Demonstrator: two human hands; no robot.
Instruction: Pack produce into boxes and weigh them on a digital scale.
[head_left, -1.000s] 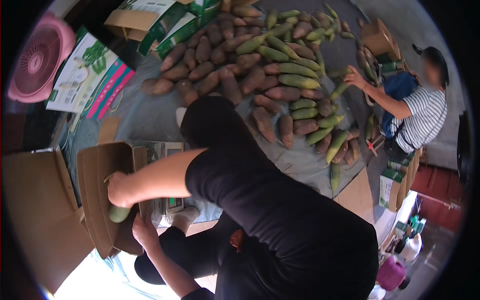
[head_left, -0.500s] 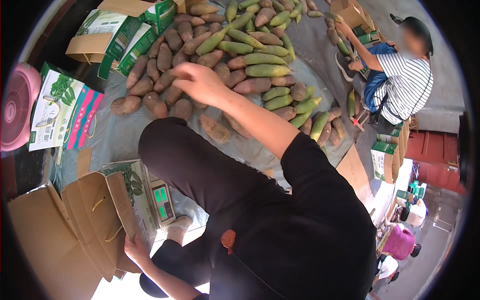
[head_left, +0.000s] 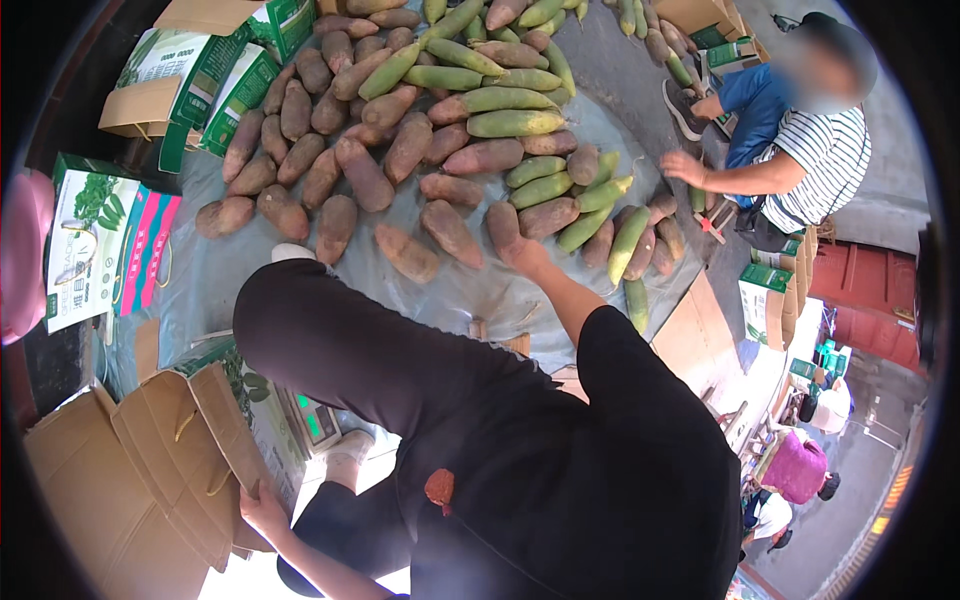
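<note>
My right hand is closed round the near end of a reddish-brown radish at the front of the pile. Other reddish-brown radishes lie to its left, and long green radishes lie beyond it. At the lower left, my left hand grips the edge of an open cardboard box, thumb and fingers on either side of its wall. The box stands by a scale with a green lit display, partly hidden by the box and my leg.
Printed cartons lie at the upper left, near a white, green and pink carton and a pink fan. On the right a co-worker in a striped shirt sits beside more cartons. A plastic sheet lies under the radishes.
My right hand has moved right and nearer, from above the brown radishes onto one at the front. The co-worker's arm has come down from the far radishes. My left hand stays on the box.
</note>
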